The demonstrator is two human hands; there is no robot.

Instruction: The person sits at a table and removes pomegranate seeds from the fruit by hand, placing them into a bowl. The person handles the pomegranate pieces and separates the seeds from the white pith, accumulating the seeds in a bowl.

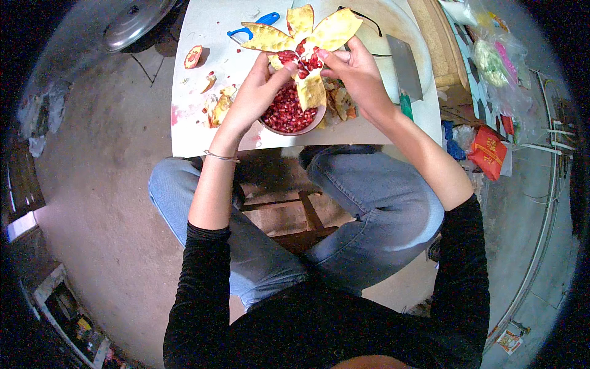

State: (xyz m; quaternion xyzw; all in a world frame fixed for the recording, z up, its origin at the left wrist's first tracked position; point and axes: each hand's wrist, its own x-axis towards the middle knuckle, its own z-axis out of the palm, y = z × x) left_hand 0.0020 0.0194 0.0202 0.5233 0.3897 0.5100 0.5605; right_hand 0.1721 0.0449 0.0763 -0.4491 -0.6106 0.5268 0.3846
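Both my hands hold an opened pomegranate (313, 92) whose yellow rind spreads out in petal-like flaps. Clusters of red seeds still cling around its middle. My left hand (265, 85) grips it from the left, thumb on the seeds. On the other side, my right hand (357, 74) has its thumb and fingertips at the right-hand cluster. Below the fruit, a bowl (295, 132) full of loose pomegranate seeds (288, 113) stands near the table's front edge, partly covered by a flap and my left hand.
Rind scraps (222, 108) and a cut pomegranate end (193, 57) lie left on the white table (193, 133). A blue peeler (265, 20) lies behind the fruit. A cleaver with a wide blade (405, 67) rests at the right. More peel (341, 101) sits beside the bowl.
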